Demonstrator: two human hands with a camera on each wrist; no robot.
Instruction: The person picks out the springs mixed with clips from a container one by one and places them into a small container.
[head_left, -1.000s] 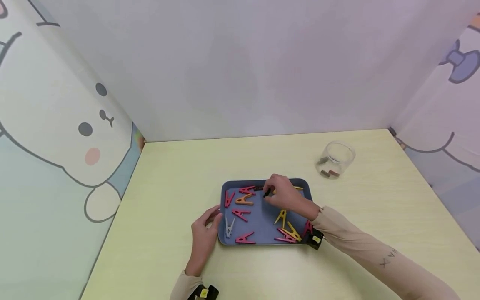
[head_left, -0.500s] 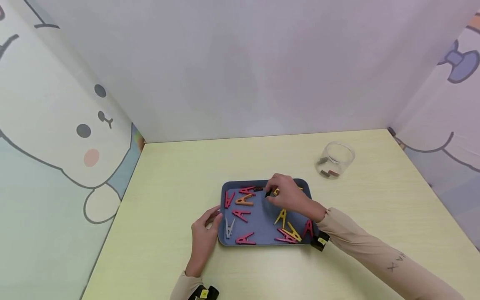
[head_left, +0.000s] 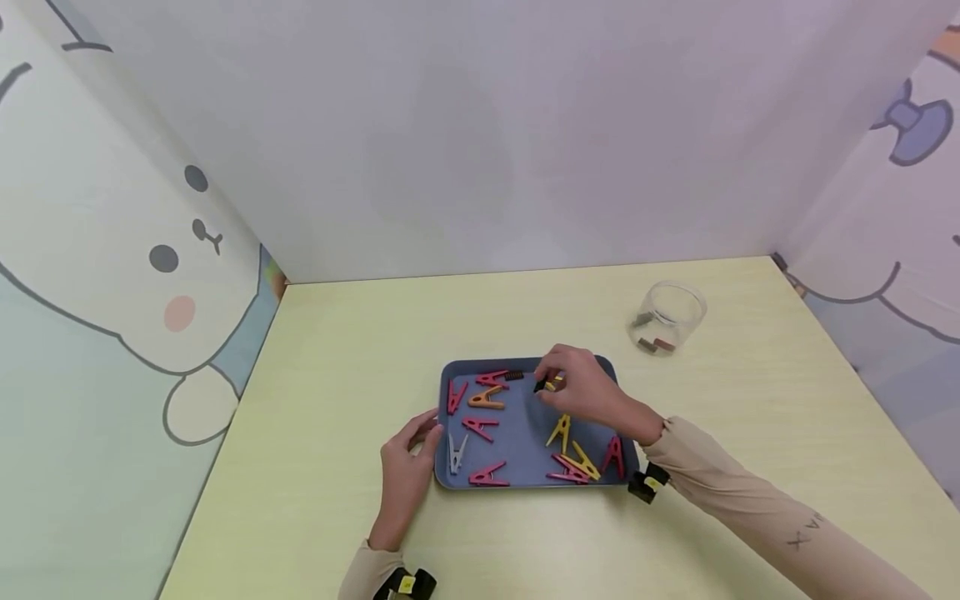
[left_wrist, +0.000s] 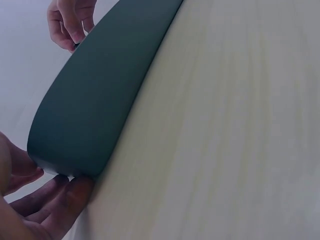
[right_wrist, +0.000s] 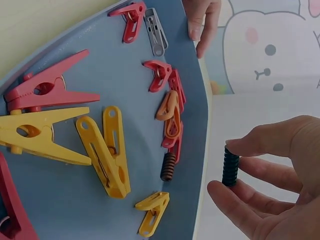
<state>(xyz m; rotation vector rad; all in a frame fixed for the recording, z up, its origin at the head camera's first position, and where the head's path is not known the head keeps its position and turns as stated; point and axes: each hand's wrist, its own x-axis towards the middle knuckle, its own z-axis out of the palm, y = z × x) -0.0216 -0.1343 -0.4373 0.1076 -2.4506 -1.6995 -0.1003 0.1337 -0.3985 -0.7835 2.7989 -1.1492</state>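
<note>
Above the far part of the blue-grey tray, my right hand pinches a small dark ribbed cylinder between thumb and fingertips. It stands clear of the tray floor in the right wrist view. My left hand touches the tray's left outer wall with thumb and fingertips; the left wrist view has its fingertips against the tray's end. Spring clips lie spread in the tray: several red ones, several yellow ones, an orange one and a grey one. A brown ribbed cylinder lies near the far wall.
A clear round jar stands on the pale wooden table at the back right, with several small dark and reddish pieces inside. A plain pale wall rises behind; cartoon-printed walls flank the table.
My right hand has shifted slightly right with the dark ribbed cylinder pinched in it, and its forearm has drawn back to the right. My left hand stays at the tray's left side.
</note>
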